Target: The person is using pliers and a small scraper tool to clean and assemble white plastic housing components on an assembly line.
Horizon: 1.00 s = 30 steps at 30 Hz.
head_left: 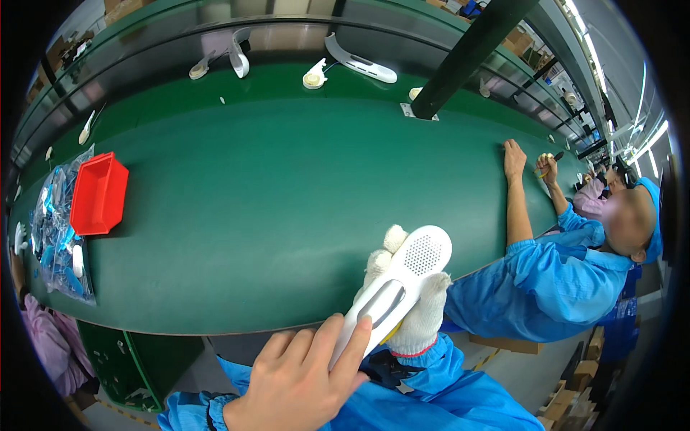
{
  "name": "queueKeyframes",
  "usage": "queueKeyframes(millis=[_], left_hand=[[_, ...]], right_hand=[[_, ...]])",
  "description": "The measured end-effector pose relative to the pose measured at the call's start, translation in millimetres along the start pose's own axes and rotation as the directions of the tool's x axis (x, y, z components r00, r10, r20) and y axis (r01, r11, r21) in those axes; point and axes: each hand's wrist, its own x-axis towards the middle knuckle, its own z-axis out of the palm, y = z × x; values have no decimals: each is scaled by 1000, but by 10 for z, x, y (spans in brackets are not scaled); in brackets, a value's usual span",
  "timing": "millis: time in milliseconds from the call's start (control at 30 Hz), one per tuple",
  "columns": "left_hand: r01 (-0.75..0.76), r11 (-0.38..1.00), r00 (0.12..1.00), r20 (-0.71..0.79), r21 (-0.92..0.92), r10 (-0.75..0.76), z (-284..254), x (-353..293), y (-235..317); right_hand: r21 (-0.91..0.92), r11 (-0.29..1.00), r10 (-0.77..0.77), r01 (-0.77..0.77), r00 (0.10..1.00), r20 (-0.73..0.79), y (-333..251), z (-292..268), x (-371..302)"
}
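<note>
A long white plastic housing (372, 310) with a rounded, perforated end and an oval slot is held up at a tilt over the near edge of the green bench. Around its upper part, fingers on one side and thumb on the other, wraps my right hand (424, 316) in a white knitted glove. My bare left hand (305, 377) grips the lower end, its index fingertip lying by the slot. What lies under my left palm is hidden.
At the left, a red plastic bin (100, 194) leans on a clear bag of parts (61, 244). Curved white pieces (363, 65) lie along the far green strip. A dark green post (467, 57) rises there. To the right sits a co-worker in blue (553, 280), arms on the bench.
</note>
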Motion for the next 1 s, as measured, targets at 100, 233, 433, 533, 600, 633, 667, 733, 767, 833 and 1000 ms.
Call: queueKeyframes(millis=[100, 233, 433, 533, 600, 633, 667, 733, 767, 833, 1000], left_hand=[[54, 947, 998, 38, -318, -44, -123, -77, 112], [15, 935, 994, 107, -355, 25, -87, -38, 152], [-12, 938, 994, 97, -348, 48, -58, -19, 119], [-12, 934, 992, 110, -357, 54, -43, 5, 94], [-33, 933, 998, 38, -359, 49, 40, 17, 41], [-50, 930, 999, -37, -363, 39, 91, 22, -4], [-54, 932, 998, -34, -359, 45, 132, 29, -71], [55, 860, 998, 8, -508, -59, 156, 47, -192], [122, 794, 991, 30, -596, -130, 133, 57, -200], [116, 751, 986, -15, -651, -165, 257, 42, -282], [150, 613, 969, -8, -776, -248, 317, 11, -390]], right_hand=[[135, 982, 132, -136, 991, 39, -31, 29, 43], [247, 936, 237, -251, 968, 86, -66, -30, 60], [269, 911, 297, -313, 950, 97, -93, 9, 71], [312, 892, 274, -327, 940, 204, -98, -52, 106], [206, 934, 292, -293, 956, 36, -118, 57, 93], [91, 956, 288, -278, 948, -136, -118, 126, 91], [95, 957, 284, -273, 949, -134, -107, 182, 97], [39, 982, 187, -185, 925, -329, -82, 270, 109], [89, 976, 214, -199, 949, -232, -62, 111, 79], [73, 979, 202, -191, 957, -209, -67, 104, 53], [72, 971, 236, -226, 949, -207, -69, 147, 68]])
